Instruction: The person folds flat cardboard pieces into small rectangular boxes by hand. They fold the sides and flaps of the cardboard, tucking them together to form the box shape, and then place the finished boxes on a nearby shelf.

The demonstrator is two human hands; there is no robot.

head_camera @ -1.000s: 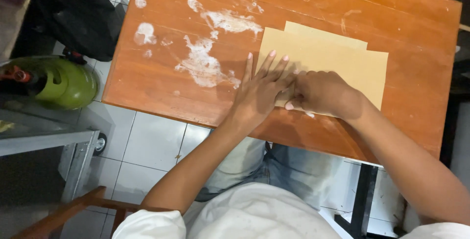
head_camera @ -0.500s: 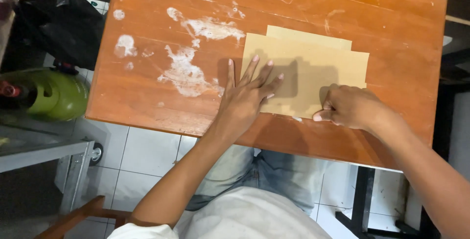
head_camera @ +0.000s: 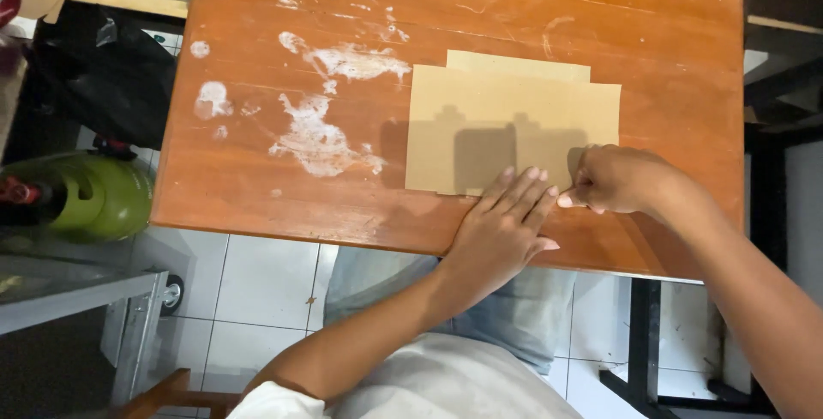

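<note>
Left hand point(head_camera: 501, 230) flat, fingers together, pinning the folded brown paper point(head_camera: 513, 132) at its 6 o'clock edge so nothing slides, right hand point(head_camera: 621, 180) curled and pinching the 4 o'clock corner, all on the paint-smeared wooden table point(head_camera: 257, 196), green gas cylinder point(head_camera: 86, 196) off at 9 o'clock.

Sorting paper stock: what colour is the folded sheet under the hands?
Plain tan, kraft-like brown, no pattern: the folded sheet shows best in the head view, on the orange-brown table.
</note>
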